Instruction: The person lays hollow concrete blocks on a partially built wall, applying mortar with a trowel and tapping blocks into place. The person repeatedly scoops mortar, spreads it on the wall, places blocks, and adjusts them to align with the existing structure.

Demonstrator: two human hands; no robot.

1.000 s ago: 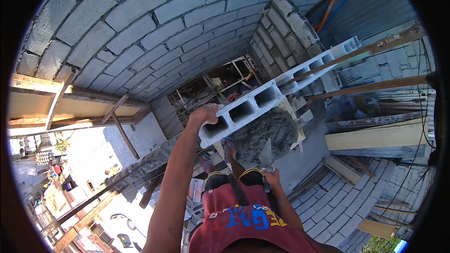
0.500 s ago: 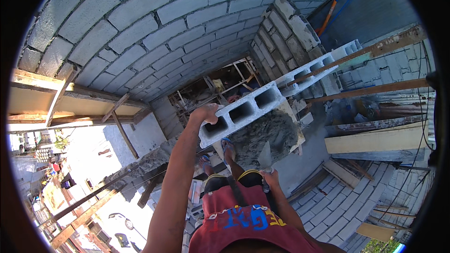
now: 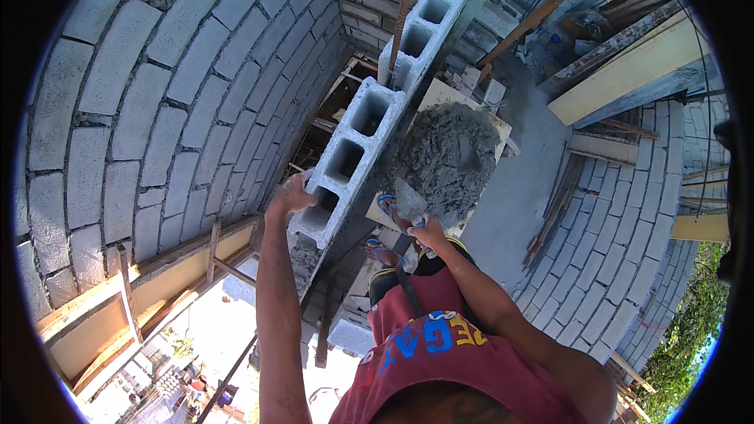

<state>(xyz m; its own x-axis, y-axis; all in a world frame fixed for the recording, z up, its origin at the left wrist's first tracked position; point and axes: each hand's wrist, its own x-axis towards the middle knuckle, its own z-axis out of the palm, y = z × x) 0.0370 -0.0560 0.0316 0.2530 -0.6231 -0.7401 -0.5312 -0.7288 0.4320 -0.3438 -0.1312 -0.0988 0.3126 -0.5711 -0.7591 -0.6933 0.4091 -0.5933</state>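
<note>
Hollow concrete block (image 3: 356,138): ahead and to the right of left hand (image 3: 292,195), cavities facing up. Left hand is clamped on its near end, fingers at the nearest cavity. Beyond the block's far end, further from that hand: row of hollow blocks (image 3: 426,25), rebar (image 3: 406,12) standing by it. Right hand (image 3: 428,234) is closed round the handle of a trowel (image 3: 410,201), blade pointing away from the hand. Mortar pile (image 3: 454,153) just ahead of right hand, on a pale board (image 3: 434,96). Block wall (image 3: 161,110) left of left hand.
</note>
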